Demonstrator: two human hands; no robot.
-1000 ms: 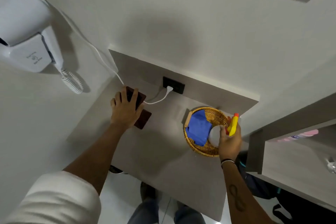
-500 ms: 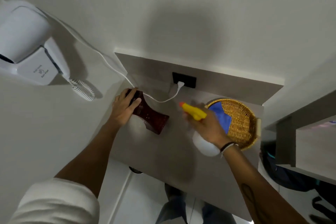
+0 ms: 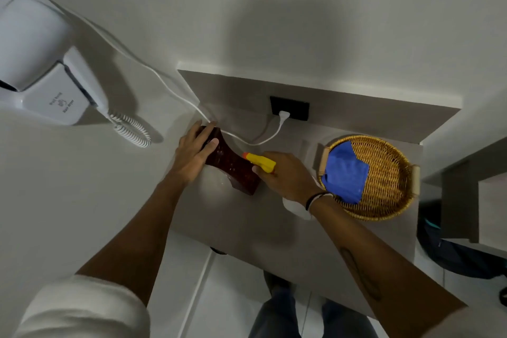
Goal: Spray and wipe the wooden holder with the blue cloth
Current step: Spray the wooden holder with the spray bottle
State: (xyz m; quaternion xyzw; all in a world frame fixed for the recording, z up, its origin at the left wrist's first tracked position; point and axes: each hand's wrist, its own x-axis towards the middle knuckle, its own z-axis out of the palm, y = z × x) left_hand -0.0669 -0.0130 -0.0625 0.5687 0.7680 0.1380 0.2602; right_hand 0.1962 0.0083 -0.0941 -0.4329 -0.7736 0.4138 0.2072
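Observation:
The dark reddish-brown wooden holder (image 3: 231, 166) stands on the grey counter (image 3: 247, 228), tilted, its surface speckled with droplets. My left hand (image 3: 193, 152) grips its upper end. My right hand (image 3: 288, 175) holds the spray bottle (image 3: 260, 162), whose yellow head with an orange nozzle points at the holder from close by; the white bottle body (image 3: 296, 207) shows below my wrist. The blue cloth (image 3: 345, 173) lies crumpled in a round wicker basket (image 3: 389, 181) to the right.
A white wall-mounted hair dryer (image 3: 41, 63) with a coiled cord hangs at the left. Its white cable runs to a plug in the black socket (image 3: 289, 112) behind the holder. A shelf unit (image 3: 466, 186) stands at the right. My legs show below the counter edge.
My right hand lifted the spray bottle from the basket and brought it left, up to the holder. My left hand tipped the holder and still holds it. Droplets now show on the wood.

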